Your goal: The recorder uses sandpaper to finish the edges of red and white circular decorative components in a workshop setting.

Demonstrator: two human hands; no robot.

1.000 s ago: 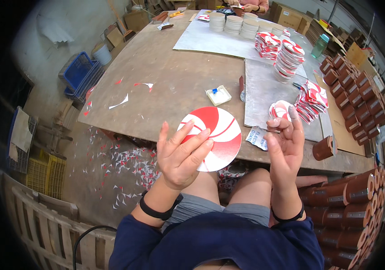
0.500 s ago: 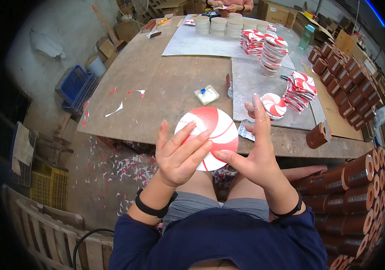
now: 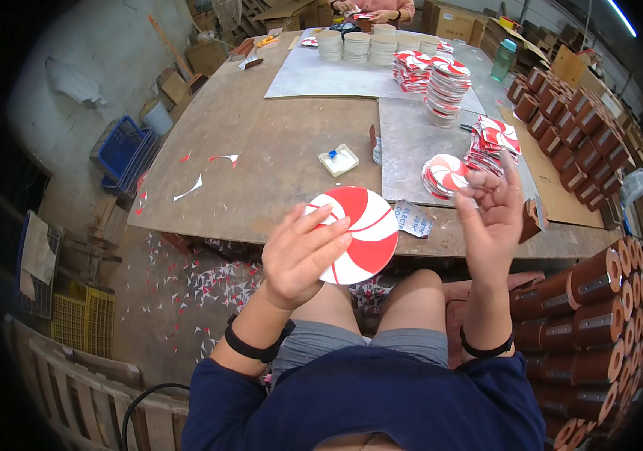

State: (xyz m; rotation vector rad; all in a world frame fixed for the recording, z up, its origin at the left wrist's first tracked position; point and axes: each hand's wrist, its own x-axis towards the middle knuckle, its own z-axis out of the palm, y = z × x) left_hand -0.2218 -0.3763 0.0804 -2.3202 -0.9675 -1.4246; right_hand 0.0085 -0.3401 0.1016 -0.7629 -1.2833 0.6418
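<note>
A round disc (image 3: pixel 370 233) with a red and white swirl is held in front of me by my left hand (image 3: pixel 295 259). Its fingers lie across the disc's left part, and whatever supports it underneath is hidden. My right hand (image 3: pixel 493 222) is raised off to the right, fingers loosely bent and apart, with nothing seen in it. Just beyond its fingertips lies a low pile of swirl discs (image 3: pixel 445 174). Behind that pile is a stack of square-cut swirl sheets (image 3: pixel 498 137).
A taller stack of swirl discs (image 3: pixel 448 94) and several plain pale disc stacks (image 3: pixel 357 46) stand farther back. A small white dish (image 3: pixel 339 160) sits on the wooden table (image 3: pixel 261 158). Brown cylinders (image 3: pixel 592 286) are piled at the right. Across the table a person's hands (image 3: pixel 381 15) work.
My right hand has left the disc's edge and moved right, toward the stacks. My left hand still holds the disc, now tilted a little differently. The view has shifted slightly.
</note>
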